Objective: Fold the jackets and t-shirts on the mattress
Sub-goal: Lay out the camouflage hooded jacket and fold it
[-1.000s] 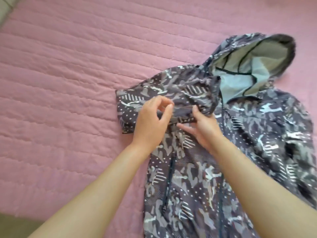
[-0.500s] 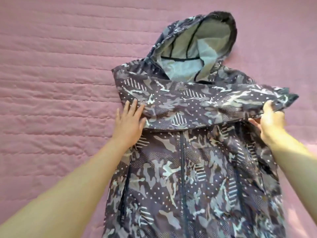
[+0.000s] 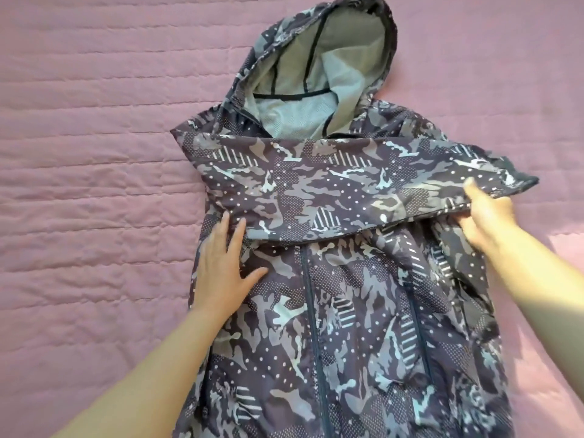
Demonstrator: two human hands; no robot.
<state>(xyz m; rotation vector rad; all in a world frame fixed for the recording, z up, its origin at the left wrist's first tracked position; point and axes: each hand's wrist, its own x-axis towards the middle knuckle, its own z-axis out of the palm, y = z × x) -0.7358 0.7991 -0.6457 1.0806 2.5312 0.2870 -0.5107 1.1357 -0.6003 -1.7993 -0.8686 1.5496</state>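
Observation:
A grey and navy camouflage hooded jacket (image 3: 347,327) lies face up on the pink quilted mattress (image 3: 94,184), its hood (image 3: 322,67) pointing away from me. One sleeve (image 3: 331,188) is folded across the chest from left to right. My left hand (image 3: 224,270) presses flat on the jacket's left side, fingers straight, just below the sleeve fold. At the right, the sleeve's cuff end is pinched by my right hand (image 3: 486,216), thumb on top, and lifted slightly off the jacket.
The mattress cover stretches wide to the left and beyond the hood. The jacket's zip (image 3: 311,311) runs down its middle toward me. No other garments show in this view.
The sleeve has been drawn across the chest to the right by my right hand. My left hand released the fabric and went flat, sliding slightly down the left side.

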